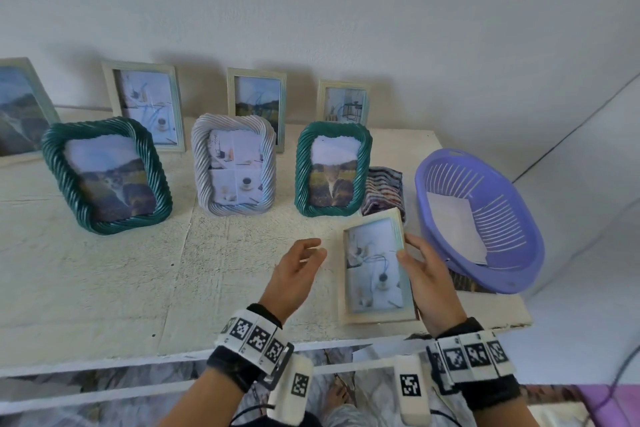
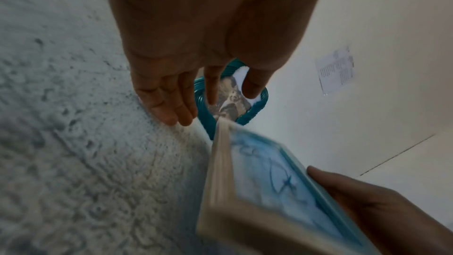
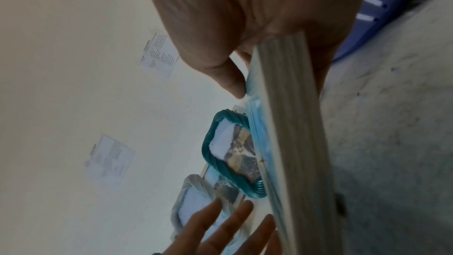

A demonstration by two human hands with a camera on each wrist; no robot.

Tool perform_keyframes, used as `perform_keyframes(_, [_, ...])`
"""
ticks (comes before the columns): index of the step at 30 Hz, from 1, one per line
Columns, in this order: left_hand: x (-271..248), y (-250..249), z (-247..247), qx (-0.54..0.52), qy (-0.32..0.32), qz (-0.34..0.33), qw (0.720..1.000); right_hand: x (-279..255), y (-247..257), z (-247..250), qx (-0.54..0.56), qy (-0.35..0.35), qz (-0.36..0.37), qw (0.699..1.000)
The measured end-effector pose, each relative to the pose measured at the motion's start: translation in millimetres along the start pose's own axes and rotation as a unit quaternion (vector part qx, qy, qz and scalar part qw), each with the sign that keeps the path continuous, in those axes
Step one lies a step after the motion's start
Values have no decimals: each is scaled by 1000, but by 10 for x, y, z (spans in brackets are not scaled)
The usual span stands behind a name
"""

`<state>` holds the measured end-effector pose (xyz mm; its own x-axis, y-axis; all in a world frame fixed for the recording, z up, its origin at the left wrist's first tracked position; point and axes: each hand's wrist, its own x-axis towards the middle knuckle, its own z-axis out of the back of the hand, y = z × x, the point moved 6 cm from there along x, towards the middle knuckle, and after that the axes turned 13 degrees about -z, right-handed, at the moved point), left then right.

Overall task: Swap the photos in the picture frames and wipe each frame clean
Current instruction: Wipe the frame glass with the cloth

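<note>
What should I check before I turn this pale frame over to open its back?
1. Right hand grips the pale wooden frame by its right edge: ok.
2. Left hand free, fingers relaxed, beside the frame: ok.
3. Bare table in front of the hands: ok.
4. Striped cloth within reach, behind the frame: ok.
5. White sheet in the purple basket, whether a photo: cannot tell.
6. Back clips: cannot tell.

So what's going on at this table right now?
A person stands at a white table lined with photo frames. Their right hand grips a pale rectangular frame by its edge, tilted above the tabletop. The left hand hovers open beside it, holding nothing. A striped cloth lies untouched beside a purple basket.
</note>
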<state>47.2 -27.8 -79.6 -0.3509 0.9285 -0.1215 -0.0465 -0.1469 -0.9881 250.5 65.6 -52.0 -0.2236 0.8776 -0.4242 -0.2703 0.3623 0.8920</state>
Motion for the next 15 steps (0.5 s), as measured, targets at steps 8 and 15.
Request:
perform_keyframes(8, [-78, -168, 146, -222, -53, -21, 973, -95, 132, -463, 203, 129, -68, 968])
perform_keyframes(15, [-103, -101, 542, -189, -133, -57, 971, 529, 415, -349, -189, -88, 103, 973])
